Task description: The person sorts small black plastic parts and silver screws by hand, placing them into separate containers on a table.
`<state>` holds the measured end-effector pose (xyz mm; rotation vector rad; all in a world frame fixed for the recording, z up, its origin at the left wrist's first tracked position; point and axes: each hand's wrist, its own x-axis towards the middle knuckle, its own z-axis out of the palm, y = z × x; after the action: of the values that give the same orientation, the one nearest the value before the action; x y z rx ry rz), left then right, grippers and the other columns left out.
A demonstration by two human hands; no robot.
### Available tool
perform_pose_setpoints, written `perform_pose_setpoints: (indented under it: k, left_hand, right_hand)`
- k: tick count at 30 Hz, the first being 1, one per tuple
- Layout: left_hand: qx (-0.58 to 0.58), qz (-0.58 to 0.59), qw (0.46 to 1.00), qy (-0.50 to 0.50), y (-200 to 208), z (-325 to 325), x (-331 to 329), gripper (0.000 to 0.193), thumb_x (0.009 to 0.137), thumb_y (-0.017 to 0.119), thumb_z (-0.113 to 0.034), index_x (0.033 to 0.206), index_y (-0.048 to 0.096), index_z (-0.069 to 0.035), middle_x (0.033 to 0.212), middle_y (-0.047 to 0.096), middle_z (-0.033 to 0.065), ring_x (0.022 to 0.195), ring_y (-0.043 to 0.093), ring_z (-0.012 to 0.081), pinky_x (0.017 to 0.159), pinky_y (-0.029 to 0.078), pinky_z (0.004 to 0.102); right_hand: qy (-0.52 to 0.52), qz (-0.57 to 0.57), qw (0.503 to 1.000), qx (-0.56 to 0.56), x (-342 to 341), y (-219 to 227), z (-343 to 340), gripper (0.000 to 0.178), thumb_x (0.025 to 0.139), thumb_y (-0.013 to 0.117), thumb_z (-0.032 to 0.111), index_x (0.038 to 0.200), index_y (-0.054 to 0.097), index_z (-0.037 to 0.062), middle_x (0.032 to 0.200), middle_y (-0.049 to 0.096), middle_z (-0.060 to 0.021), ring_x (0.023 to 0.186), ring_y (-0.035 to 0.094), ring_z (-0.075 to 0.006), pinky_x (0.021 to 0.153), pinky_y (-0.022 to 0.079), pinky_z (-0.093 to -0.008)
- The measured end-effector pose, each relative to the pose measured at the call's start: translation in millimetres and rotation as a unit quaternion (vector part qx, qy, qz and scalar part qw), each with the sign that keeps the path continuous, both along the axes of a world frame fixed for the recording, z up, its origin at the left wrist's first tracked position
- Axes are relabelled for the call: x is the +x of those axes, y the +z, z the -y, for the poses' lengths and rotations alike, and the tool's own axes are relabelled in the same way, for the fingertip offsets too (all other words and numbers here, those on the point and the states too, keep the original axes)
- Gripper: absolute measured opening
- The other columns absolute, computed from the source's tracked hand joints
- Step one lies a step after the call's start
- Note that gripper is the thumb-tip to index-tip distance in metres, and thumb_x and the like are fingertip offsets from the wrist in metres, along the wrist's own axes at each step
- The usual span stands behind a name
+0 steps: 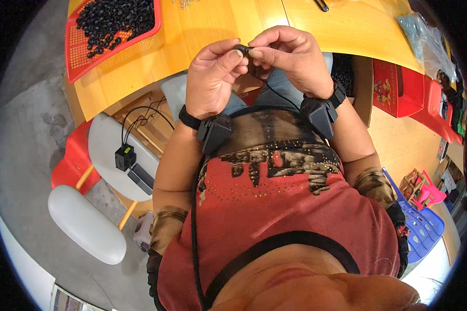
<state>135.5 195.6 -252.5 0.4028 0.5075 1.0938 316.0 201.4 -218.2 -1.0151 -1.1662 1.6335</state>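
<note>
A small black part (240,50) is held up between the two hands, in front of the body at the near edge of the yellow table (207,26). The left hand (213,78) grips its rounded end between thumb and forefinger, the other fingers loosely curled. The right hand (296,54) pinches the narrow end with thumb and forefinger; whether the part is one piece or two joined is too small to tell. Each wrist wears a black strap with a dark box-shaped device, the left box (214,136) and the right box (316,115) both lying toward the belly. On the table to the left, a red plastic basket (83,61) holds a heap of black pieces (117,20), and a few tiny pale bits (184,3) lie near the far edge of view. At the table's right end is a clear plastic bag (425,41), with a red box (394,88) below. Down on the left, a grey chair (106,137) carries a black cube (125,157) with cables.
</note>
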Motion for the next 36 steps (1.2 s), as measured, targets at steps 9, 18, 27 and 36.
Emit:
perform_pose_setpoints:
  k: [9,18,27,36]
  left_hand:
    - [0.032,0.041,0.999,-0.007,6.9,2.8,4.2,0.024,0.082,0.06,0.002,0.106,0.06,0.001,0.091,0.064,0.0125,0.077,0.061,0.018,0.072,0.051,0.0279]
    - [0.055,0.017,0.998,-0.005,9.6,5.6,7.9,0.025,0.081,0.061,0.004,0.105,0.061,0.0,0.092,0.063,0.0126,0.078,0.06,0.0181,0.074,0.05,0.0283]
    - [0.087,-0.04,0.995,0.013,9.2,7.4,9.7,0.026,0.079,0.064,0.003,0.105,0.062,0.0,0.094,0.064,0.0126,0.08,0.061,0.0179,0.072,0.051,0.0272]
    - [0.157,-0.134,0.977,0.048,7.9,7.1,9.7,0.025,0.078,0.063,0.007,0.102,0.062,0.002,0.097,0.061,0.0106,0.079,0.062,0.0158,0.073,0.052,0.0248]
  right_hand:
    - [-0.02,-0.024,0.999,0.045,-2.0,14.7,12.2,0.01,0.08,0.064,-0.001,0.09,0.062,-0.0024,0.083,0.066,-0.0065,0.077,0.063,-0.0111,0.069,0.052,-0.022]
    - [-0.041,-0.006,0.991,0.129,0.8,9.2,17.2,0.007,0.081,0.062,-0.002,0.089,0.061,-0.0028,0.084,0.063,-0.0052,0.077,0.063,-0.012,0.069,0.051,-0.0222]
    - [-0.041,0.035,0.988,0.143,4.2,10.1,18.3,0.008,0.08,0.065,0.0,0.087,0.063,-0.0008,0.082,0.062,-0.0023,0.075,0.06,-0.0076,0.067,0.05,-0.02]
    - [-0.064,0.064,0.987,0.13,2.2,11.2,21.5,0.008,0.08,0.065,0.0,0.087,0.062,-0.0008,0.08,0.064,-0.0031,0.074,0.062,-0.0086,0.065,0.051,-0.0201]
